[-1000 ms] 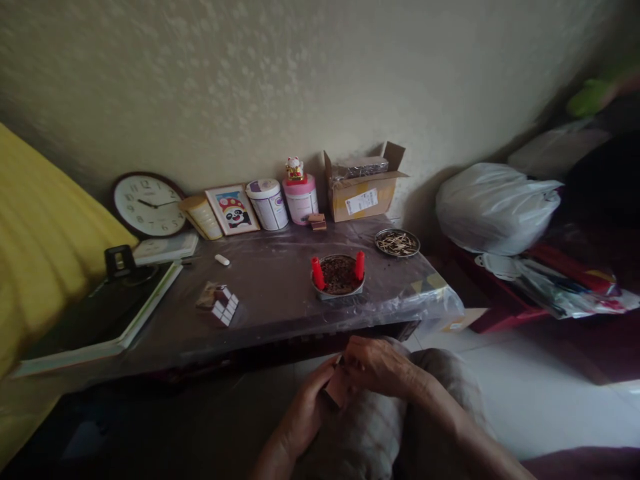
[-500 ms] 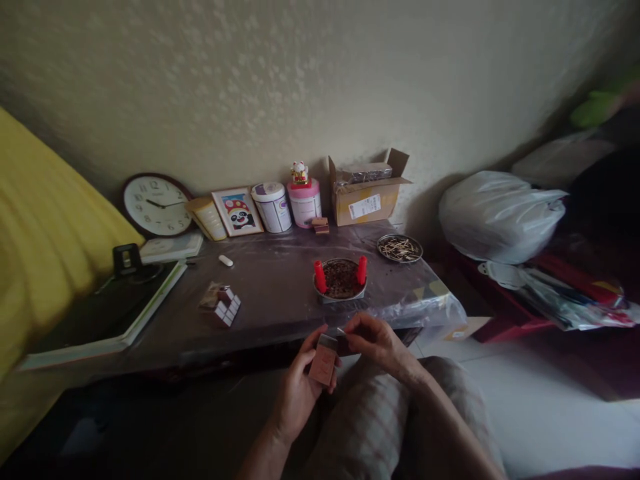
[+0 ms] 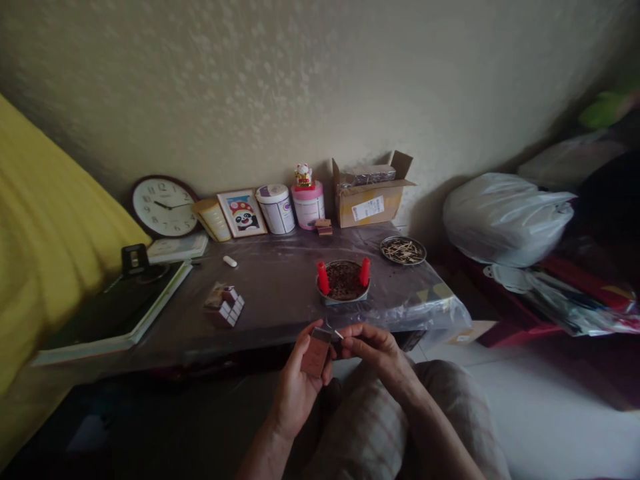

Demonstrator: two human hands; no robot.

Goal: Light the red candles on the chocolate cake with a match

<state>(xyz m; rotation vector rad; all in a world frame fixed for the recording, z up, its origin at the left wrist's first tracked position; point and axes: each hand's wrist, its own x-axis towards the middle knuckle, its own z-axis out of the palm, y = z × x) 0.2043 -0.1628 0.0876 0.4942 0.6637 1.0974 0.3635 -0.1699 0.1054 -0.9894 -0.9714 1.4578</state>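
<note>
My left hand [image 3: 296, 383] is closed around a small reddish-brown matchbox [image 3: 316, 355], held tilted just off the table's front edge. Between the thumb and fingertips of my right hand [image 3: 373, 347] is a thin white match [image 3: 339, 335], its tip close to the upper end of the box. Beyond both hands, a round dish of dark soil [image 3: 345, 281] stands on the table with two red candles [image 3: 323, 279] upright at its sides. A metal plate of used matches [image 3: 403, 251] lies to the right.
On the plastic-covered table [image 3: 280, 280] are a white puzzle cube [image 3: 231, 311], a white oval object [image 3: 230, 261] and a large book [image 3: 115, 313]. Along the wall stand a clock [image 3: 165, 205], a picture [image 3: 243, 215], tins [image 3: 277, 210] and a cardboard box [image 3: 370, 203]. White bags [image 3: 505, 217] lie at right.
The match in my right hand has come slightly down and left, nearer the matchbox. My left hand has turned the box a little. The whole view has shifted slightly.
</note>
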